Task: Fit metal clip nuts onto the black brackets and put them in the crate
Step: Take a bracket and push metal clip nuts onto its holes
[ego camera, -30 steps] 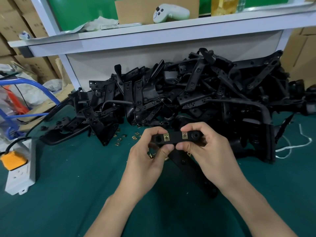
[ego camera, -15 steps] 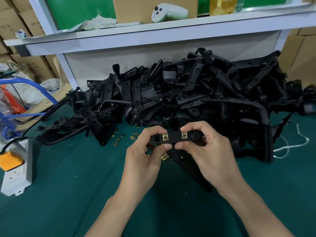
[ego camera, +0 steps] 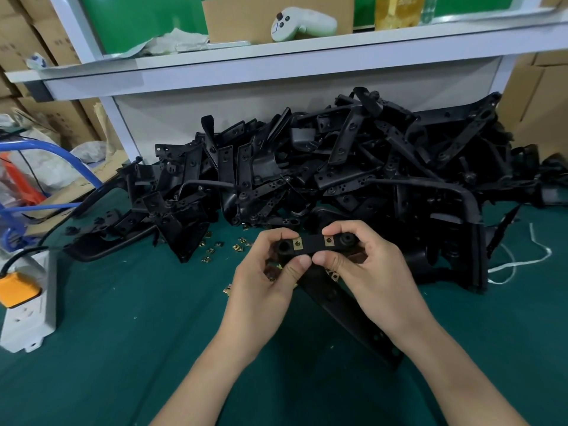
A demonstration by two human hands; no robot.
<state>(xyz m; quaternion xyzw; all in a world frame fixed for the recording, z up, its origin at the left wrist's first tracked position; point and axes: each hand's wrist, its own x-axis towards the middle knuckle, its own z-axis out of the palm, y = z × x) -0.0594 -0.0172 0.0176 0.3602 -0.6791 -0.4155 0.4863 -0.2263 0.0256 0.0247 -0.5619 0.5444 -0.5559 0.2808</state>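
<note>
Bracket (ego camera: 313, 245) position unchanged; left hand (ego camera: 261, 287) and right hand (ego camera: 378, 278) still pinch its ends.

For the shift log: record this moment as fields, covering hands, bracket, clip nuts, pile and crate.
held bracket: black, its bar roughly level between both hands
left hand: pinches its left end
right hand: pinches its right end
fitted clip nuts: two, on the held bracket's middle stretch
loose clip nuts: scattered on the green mat beside the pile
bracket pile: behind the hands, on the mat
crate: not in view
</note>
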